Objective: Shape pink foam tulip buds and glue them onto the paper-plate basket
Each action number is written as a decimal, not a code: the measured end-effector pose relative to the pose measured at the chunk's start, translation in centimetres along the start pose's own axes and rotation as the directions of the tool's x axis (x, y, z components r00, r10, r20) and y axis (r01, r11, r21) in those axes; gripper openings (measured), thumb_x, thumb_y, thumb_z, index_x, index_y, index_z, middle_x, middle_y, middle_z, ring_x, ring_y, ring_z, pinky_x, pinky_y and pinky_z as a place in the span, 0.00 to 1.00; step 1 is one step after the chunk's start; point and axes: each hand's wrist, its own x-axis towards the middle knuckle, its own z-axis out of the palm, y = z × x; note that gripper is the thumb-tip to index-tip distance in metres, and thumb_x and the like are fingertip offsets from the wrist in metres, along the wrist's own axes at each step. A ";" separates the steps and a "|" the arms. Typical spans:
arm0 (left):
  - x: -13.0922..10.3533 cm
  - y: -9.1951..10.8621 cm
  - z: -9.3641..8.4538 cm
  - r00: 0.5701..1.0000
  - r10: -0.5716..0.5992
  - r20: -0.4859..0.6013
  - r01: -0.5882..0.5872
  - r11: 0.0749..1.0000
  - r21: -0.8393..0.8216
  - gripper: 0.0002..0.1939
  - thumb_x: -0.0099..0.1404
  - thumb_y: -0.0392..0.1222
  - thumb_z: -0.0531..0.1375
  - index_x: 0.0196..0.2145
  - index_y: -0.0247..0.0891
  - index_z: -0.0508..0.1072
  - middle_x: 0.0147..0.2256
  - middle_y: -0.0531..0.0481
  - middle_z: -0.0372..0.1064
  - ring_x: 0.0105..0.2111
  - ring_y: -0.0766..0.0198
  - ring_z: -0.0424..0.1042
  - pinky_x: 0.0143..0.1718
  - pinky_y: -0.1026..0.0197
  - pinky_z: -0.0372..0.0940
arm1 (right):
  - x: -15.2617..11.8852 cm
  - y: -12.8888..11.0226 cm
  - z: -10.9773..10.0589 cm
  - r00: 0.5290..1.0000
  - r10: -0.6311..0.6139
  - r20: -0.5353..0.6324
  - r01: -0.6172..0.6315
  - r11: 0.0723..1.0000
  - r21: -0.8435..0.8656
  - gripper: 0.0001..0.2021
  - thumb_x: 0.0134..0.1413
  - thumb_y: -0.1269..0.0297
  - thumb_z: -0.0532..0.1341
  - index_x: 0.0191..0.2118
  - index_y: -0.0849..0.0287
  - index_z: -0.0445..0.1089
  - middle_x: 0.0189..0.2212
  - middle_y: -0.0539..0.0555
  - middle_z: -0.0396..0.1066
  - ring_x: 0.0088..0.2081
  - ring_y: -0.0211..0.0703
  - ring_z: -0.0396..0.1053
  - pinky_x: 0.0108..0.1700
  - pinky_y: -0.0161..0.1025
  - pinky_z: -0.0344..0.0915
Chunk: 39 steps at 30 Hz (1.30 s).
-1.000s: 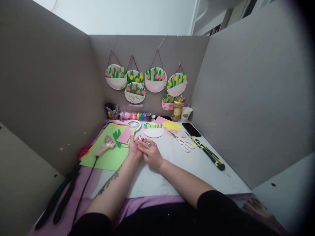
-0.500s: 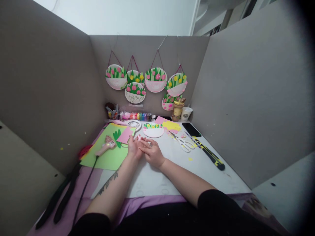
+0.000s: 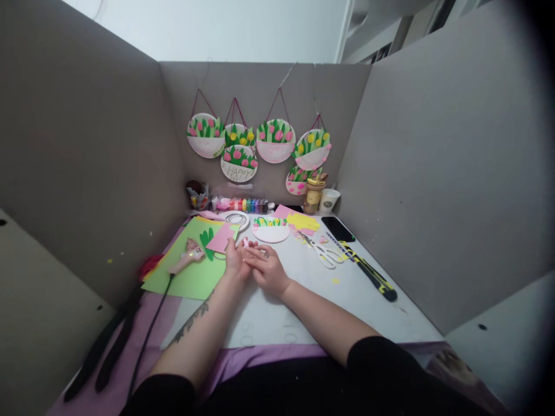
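Note:
My left hand is turned palm up above the white table, its fingers curled round a small pink piece that looks like paper. Reaching across from the right, my right hand has its fingers stretched over the left palm, the upper fingertip at the pink piece. Part of the grip is hidden by the fingers. Just beyond both hands lies a white half-plate craft with green leaves and yellow flowers. Left of my hands, a pink paper sheet and dark green paper leaves rest on light green paper.
A corded glue gun lies on the green paper. To the right are white-handled scissors, a black-and-yellow cutter, a phone and yellow paper. Finished plate crafts hang on the grey back panel.
Both hands stay nearly where they were, with the pink piece still between the fingers. The whole view has shifted very slightly.

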 end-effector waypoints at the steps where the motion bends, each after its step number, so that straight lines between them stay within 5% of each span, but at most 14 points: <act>1: 0.0 -0.1 0.0 1.000 -0.003 -0.001 0.003 1.000 0.003 0.26 0.70 0.60 0.41 0.30 0.37 0.64 0.25 0.48 0.64 0.26 0.61 0.70 0.29 0.58 0.70 | 0.1 -0.1 0.0 1.000 0.007 -0.015 -0.007 1.000 0.005 0.17 0.50 0.73 0.57 0.43 0.53 0.77 0.53 0.52 0.72 0.53 0.50 0.61 0.55 0.52 0.63; 21: -0.4 0.0 0.1 0.998 -0.053 0.020 0.053 0.998 -0.038 0.27 0.68 0.63 0.40 0.33 0.38 0.63 0.32 0.43 0.67 0.30 0.58 0.71 0.32 0.52 0.72 | -0.1 0.3 -0.3 0.989 0.094 0.114 -0.081 0.990 -0.112 0.22 0.50 0.74 0.57 0.52 0.53 0.73 0.59 0.52 0.65 0.55 0.50 0.58 0.57 0.51 0.60; 33: -0.7 0.2 0.3 0.997 -0.024 0.080 0.028 0.999 -0.044 0.30 0.68 0.63 0.37 0.33 0.36 0.64 0.32 0.41 0.67 0.31 0.58 0.72 0.34 0.54 0.72 | 0.3 0.2 -0.7 0.999 0.035 0.020 -0.036 0.999 0.021 0.25 0.49 0.77 0.54 0.53 0.56 0.71 0.58 0.54 0.67 0.57 0.48 0.60 0.59 0.52 0.60; 39: -0.6 0.1 0.3 0.992 -0.033 0.119 0.044 0.995 -0.090 0.29 0.68 0.64 0.39 0.33 0.37 0.65 0.32 0.42 0.67 0.32 0.57 0.72 0.36 0.51 0.72 | 0.3 0.4 -0.8 0.988 0.130 0.079 -0.124 0.990 -0.072 0.25 0.50 0.75 0.55 0.54 0.54 0.71 0.60 0.54 0.63 0.59 0.52 0.57 0.60 0.55 0.58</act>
